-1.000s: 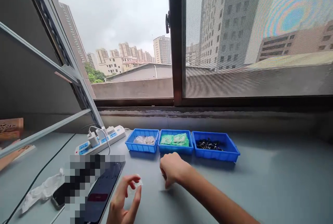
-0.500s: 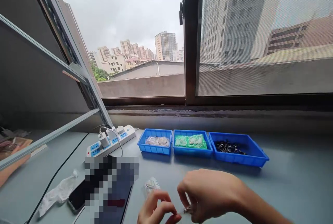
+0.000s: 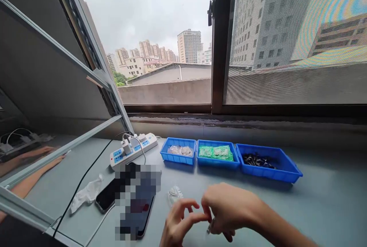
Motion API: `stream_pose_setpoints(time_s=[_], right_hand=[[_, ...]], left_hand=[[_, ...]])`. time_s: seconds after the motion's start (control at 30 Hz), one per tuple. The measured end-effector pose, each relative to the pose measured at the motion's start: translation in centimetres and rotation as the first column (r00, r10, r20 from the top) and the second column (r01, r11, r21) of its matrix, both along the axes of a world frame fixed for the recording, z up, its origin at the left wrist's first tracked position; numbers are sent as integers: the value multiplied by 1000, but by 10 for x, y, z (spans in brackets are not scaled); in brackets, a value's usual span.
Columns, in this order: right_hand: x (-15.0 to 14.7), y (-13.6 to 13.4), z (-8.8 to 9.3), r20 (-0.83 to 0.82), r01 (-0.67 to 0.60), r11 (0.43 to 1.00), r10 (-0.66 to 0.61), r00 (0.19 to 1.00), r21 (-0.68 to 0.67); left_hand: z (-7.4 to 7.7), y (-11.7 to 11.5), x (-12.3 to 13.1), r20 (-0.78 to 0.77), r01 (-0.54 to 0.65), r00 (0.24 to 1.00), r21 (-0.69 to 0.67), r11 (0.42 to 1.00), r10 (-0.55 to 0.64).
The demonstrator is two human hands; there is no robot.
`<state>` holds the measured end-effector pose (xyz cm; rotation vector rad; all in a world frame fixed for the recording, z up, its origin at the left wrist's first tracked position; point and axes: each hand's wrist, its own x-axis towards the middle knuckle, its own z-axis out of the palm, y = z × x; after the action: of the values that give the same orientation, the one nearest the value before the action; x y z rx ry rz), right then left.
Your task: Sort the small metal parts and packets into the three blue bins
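Note:
My right hand (image 3: 232, 210) is bent over at the lower middle, its fingers closed on a small shiny metallic piece (image 3: 210, 227) too small to name. Beside it on the left is my left hand (image 3: 183, 222), its thumb and index fingertips meeting near the right fingertips; whether anything sits in that pinch is hidden. A small clear plastic packet (image 3: 174, 194) lies on the table just beyond the left hand. Farther back stand three blue bins: one with clear packets (image 3: 180, 150), one with green packets (image 3: 216, 153), one with black pieces (image 3: 258, 160).
A white power strip (image 3: 134, 150) with plugs and cables is at the back left. Two phones (image 3: 107, 197) and a crumpled tissue (image 3: 87, 194) lie on the left. A metal frame (image 3: 94, 124) rises at the left; behind it another person's arms (image 3: 37, 174) show. A window spans the back.
The view has shifted, so the scene sits farther right. My left thumb and index finger have come closer to my right hand. More of the other person's arms shows at the left.

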<state>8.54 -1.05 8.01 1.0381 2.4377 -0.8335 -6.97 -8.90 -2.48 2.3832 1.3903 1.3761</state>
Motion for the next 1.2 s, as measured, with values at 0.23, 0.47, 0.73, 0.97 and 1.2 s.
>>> stream_pose_setpoints(time_s=[0.23,0.47,0.73,0.97,1.2], right_hand=[[13,-9,9,-14,67,997,-67,998,49],[21,0,13,-352,-7,996,39,935,93],[21,7,1,-369,-59,989,106,923,137],[17,13,-6,-502,-46,978,145,852,205],[10,11,0,-558,35,990,48,828,137]], left_hand=[[10,6,6,46,-59,998,176,983,52],[16,5,4,131,-146,984,172,974,124],[10,4,16,127,-141,985,233,962,114],[12,3,11,167,-270,958,261,927,232],[13,5,7,248,-304,936,206,930,251]])
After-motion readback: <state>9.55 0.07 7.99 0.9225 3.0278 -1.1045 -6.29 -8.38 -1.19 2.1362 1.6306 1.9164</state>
